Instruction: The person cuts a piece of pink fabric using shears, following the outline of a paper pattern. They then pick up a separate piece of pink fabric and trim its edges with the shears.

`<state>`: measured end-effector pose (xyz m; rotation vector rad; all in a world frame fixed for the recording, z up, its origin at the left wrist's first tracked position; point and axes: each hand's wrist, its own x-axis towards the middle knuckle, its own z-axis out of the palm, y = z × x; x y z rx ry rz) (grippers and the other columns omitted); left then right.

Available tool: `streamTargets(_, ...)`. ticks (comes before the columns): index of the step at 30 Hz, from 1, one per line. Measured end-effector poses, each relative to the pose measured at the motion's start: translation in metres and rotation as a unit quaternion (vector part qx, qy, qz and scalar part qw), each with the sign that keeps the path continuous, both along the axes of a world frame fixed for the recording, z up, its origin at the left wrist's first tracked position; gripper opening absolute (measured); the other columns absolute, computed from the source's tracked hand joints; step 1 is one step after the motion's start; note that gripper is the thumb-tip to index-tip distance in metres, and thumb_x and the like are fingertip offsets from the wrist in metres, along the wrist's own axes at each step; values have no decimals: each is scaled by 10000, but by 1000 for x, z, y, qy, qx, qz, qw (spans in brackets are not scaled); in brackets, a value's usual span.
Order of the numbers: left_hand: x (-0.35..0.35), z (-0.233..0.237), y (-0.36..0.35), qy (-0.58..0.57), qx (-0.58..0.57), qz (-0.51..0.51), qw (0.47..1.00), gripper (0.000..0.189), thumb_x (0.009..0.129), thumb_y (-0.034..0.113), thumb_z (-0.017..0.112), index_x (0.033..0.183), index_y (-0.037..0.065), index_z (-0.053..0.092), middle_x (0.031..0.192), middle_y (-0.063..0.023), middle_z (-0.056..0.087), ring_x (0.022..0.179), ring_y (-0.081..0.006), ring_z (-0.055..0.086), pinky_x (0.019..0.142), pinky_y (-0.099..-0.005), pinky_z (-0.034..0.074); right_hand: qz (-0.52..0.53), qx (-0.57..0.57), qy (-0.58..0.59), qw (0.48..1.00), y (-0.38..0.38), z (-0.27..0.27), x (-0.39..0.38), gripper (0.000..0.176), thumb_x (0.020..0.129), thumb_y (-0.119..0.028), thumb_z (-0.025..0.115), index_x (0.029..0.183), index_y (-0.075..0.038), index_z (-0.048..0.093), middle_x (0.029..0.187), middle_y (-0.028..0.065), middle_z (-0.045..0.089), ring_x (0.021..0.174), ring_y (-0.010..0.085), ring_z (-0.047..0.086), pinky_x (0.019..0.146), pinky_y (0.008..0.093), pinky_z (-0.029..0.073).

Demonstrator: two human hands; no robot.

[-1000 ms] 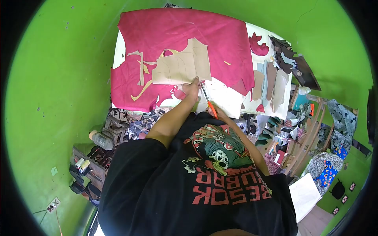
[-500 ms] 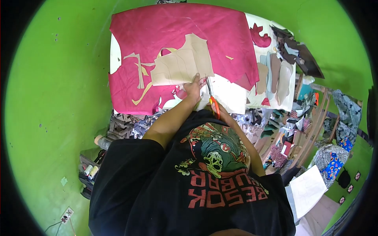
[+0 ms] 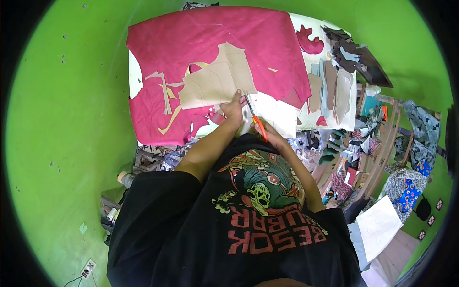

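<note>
A beige sheet of leather-like material (image 3: 215, 76) with pen lines drawn on it lies over a large red sheet (image 3: 181, 40). My left hand (image 3: 233, 111) pinches the beige sheet's lower edge, its thumb on top and the other fingers partly hidden. In my right hand (image 3: 270, 136) is a pair of scissors (image 3: 255, 117) with orange handles. Their blades point away from me, with the tips at the beige sheet's lower right edge, close to my left fingers. Narrow beige offcuts (image 3: 166, 93) and a curved yellowish strip (image 3: 170, 120) lie left of the sheet.
White paper (image 3: 279, 115) lies right of the scissors. Several cut pieces in beige, grey and brown (image 3: 343, 98) are lined up on the table's right side, near dark scraps (image 3: 351, 52). Scraps (image 3: 306, 148) cover the area below the table. Wooden rails (image 3: 389, 141) stand at right.
The view has shifted slightly. The scissors have turned a little, their tips now nearer my left fingers. My left hand keeps its hold on the beige sheet.
</note>
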<state>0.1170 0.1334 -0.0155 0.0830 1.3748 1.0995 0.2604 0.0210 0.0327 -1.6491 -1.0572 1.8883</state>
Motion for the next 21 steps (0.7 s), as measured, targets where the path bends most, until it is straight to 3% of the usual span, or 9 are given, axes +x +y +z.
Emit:
streamTargets(3,-1,-1,-6,-12,6,47,999,516,916,103,755,1222,-168,439,1137,-258,634,951,-369,726,796,-420,664,12,-64,49,997,-7,-8,7,541,1004,-552,578,1221,-57,602,1007,16,567,881,106,524,760,263,448)
streamTargets(5,-5,-11,-6,-31,12,37,999,530,923,112,748,1239,-161,422,1132,-260,638,966,-373,726,800,-424,661,18,63,12,998,-10,-15,7,510,1003,-531,594,1214,-67,600,955,-9,563,813,90,514,706,254,440)
streamTargets(11,-6,-4,-4,-33,11,0,999,500,929,99,741,1250,-162,460,1186,-283,631,1014,-386,713,855,-441,646,-14,-5,134,991,6,-28,9,429,1004,-480,621,1184,-92,594,815,-63,518,690,54,470,625,221,402)
streamTargets(13,-12,-6,-8,-42,57,-39,997,433,912,75,755,1152,-207,531,1113,-275,673,973,-356,726,803,-424,659,-20,-30,133,990,12,-31,8,426,1001,-478,628,1181,-94,594,816,-61,516,681,53,464,616,221,396)
streamTargets(17,-20,-12,-13,-69,81,-74,992,410,914,76,753,1137,-210,563,1141,-292,668,994,-357,721,858,-427,645,-22,-52,110,992,24,-20,9,512,1005,-503,611,1221,-40,580,804,-31,507,667,63,481,583,232,423)
streamTargets(18,-19,-13,-13,-75,68,-69,992,414,917,79,750,1139,-215,563,1151,-298,665,1007,-356,717,872,-428,641,-9,-77,86,993,26,-17,11,488,979,-532,637,1178,-89,582,811,-59,496,657,55,453,595,233,401)
streamTargets(21,-19,-13,-12,-89,55,-60,993,439,922,82,746,1163,-227,547,1182,-306,651,1034,-355,709,889,-431,637,-3,-84,65,994,23,-8,16,533,972,-564,628,1209,-90,572,825,-55,494,667,60,466,604,236,413)
